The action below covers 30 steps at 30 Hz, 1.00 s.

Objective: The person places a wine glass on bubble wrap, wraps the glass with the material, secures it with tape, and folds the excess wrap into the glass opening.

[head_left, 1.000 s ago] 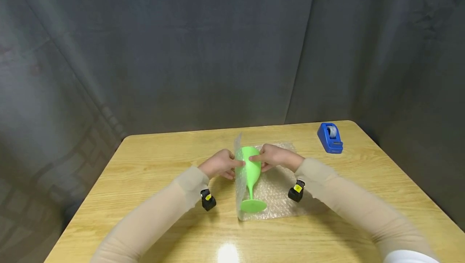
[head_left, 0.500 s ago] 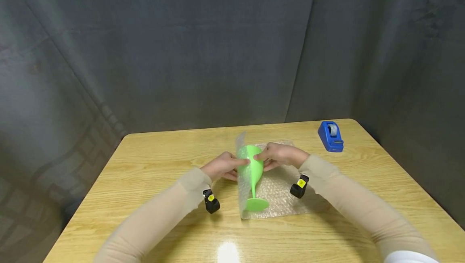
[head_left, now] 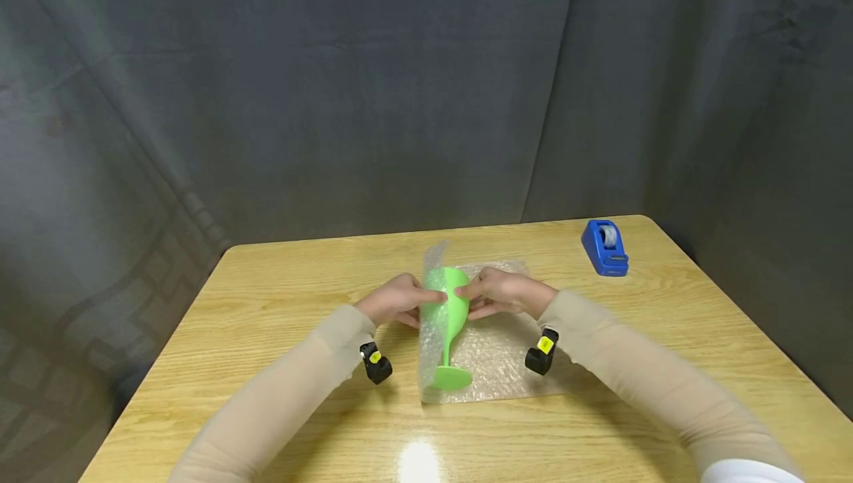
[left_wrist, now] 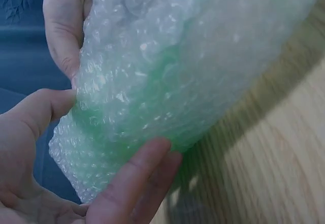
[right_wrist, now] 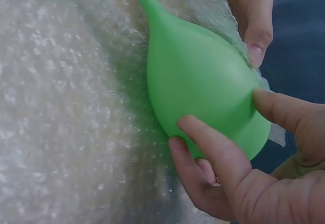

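Right wrist: green goblet (right_wrist: 203,76) bare between right fingers (right_wrist: 216,145); left wrist: behind bubble wrap (left_wrist: 137,82) between left fingers (left_wrist: 129,181).

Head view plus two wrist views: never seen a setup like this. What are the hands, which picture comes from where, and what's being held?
No machine here: these are a person's own bare hands. The wide picture comes from a camera worn on the head; the two close-ups come from a small black camera on each wrist. On the wooden table are a sheet of bubble wrap and, toward the far right corner, a blue tape dispenser. A green goblet is on its side over the bubble wrap, its foot toward the person. The left hand holds a raised flap of the wrap against the goblet; the right hand grips the goblet's bare side.
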{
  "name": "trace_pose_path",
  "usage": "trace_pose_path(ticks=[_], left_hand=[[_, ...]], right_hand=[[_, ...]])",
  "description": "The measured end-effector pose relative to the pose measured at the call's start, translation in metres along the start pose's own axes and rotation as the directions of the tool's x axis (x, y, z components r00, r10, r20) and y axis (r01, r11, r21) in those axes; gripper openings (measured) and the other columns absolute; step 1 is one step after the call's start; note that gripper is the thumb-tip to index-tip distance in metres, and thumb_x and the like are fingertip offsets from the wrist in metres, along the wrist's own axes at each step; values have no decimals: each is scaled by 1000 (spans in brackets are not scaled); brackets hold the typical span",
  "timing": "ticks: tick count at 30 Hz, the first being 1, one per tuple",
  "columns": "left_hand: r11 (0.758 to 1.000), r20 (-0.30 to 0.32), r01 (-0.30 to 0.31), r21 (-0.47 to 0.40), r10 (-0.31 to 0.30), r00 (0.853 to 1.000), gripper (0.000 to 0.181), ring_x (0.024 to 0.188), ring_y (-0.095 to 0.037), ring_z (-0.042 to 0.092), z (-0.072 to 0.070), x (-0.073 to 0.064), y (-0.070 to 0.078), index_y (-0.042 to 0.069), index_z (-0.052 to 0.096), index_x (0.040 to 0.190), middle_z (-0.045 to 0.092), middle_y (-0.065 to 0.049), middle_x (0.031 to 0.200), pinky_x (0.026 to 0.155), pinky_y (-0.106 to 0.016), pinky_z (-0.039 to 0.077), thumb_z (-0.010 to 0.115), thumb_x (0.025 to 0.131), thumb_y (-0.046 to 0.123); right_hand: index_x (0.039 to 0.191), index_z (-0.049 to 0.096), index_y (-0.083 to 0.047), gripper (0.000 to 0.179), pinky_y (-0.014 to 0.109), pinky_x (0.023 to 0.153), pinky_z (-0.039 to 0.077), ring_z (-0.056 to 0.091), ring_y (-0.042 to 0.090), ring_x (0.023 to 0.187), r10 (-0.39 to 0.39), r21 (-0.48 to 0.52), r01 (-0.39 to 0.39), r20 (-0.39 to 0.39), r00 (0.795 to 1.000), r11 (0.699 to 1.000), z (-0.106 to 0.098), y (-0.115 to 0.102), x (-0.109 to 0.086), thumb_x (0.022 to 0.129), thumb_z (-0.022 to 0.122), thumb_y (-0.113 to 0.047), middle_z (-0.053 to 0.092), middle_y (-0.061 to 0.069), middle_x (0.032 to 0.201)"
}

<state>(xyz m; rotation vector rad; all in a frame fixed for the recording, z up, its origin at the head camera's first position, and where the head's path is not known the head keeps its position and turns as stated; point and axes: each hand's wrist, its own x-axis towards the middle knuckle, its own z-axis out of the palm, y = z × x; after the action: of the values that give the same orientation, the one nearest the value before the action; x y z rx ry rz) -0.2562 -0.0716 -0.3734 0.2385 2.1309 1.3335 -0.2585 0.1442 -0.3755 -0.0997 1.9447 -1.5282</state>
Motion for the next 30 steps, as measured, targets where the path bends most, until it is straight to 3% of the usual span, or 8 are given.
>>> trace_pose_path(ticks=[5, 7, 12, 16, 22, 25, 30], left_hand=[[1000, -3, -16, 17, 16, 1000, 28, 67, -11, 60, -3, -3, -1, 7, 63, 73, 61, 1, 70, 73, -35, 60, 68, 89, 29], [1000, -10, -21, 17, 21, 1000, 29, 61, -9, 55, -3, -3, -1, 8, 60, 70, 54, 3, 63, 72, -35, 60, 69, 88, 29], [999, -57, -43, 31, 45, 997, 29, 60, -10, 59, 2, -2, 0, 3, 61, 77, 60, -2, 69, 66, -33, 60, 72, 86, 28], [996, -101, -62, 58, 68, 993, 34, 67, -16, 67, 5, 0, 0, -4, 63, 89, 67, -11, 84, 64, -33, 60, 74, 84, 28], [994, -151, -51, 101, 66, 986, 41, 67, -18, 66, 10, -2, 3, -4, 57, 97, 62, -13, 90, 63, -35, 60, 76, 83, 29], [992, -158, -48, 115, 66, 985, 39, 64, -17, 64, 12, -3, 4, -1, 55, 92, 58, -8, 83, 63, -36, 60, 76, 83, 30], [990, -161, -50, 133, 72, 984, 35, 58, -15, 61, 12, -2, 5, 4, 56, 79, 53, -2, 69, 63, -37, 60, 76, 83, 32]], right_hand=[[111, 56, 15, 29, 30, 86, 56, 66, 25, 97, 3, 62, -3, 0, 1000, 998, 4, 3, 2, 99, 53, -11, 62, 15, 103], [112, 55, 16, 30, 31, 87, 56, 66, 27, 98, -3, 74, 3, 6, 1000, 997, 3, 5, 2, 99, 53, -11, 61, 16, 104], [115, 54, 18, 31, 33, 90, 54, 66, 26, 95, -19, 123, 15, 28, 999, 992, 0, 10, 2, 99, 53, -9, 62, 17, 104], [117, 51, 18, 33, 34, 92, 54, 66, 25, 94, -28, 142, 21, 44, 999, 990, -5, 13, 3, 98, 53, -9, 63, 16, 104], [107, 57, 15, 26, 36, 96, 51, 66, 19, 90, -43, 51, 40, 75, 996, 998, -8, 11, 2, 99, 52, -9, 63, 11, 96], [99, 59, 8, 23, 33, 95, 52, 62, 16, 88, -36, -3, 37, 80, 996, 999, -10, 8, 1, 100, 49, -13, 59, 8, 93], [107, 59, 6, 41, 32, 94, 53, 61, 15, 87, -9, -66, 14, 75, 997, 998, -10, 0, 0, 104, 41, -31, 56, 9, 95]])
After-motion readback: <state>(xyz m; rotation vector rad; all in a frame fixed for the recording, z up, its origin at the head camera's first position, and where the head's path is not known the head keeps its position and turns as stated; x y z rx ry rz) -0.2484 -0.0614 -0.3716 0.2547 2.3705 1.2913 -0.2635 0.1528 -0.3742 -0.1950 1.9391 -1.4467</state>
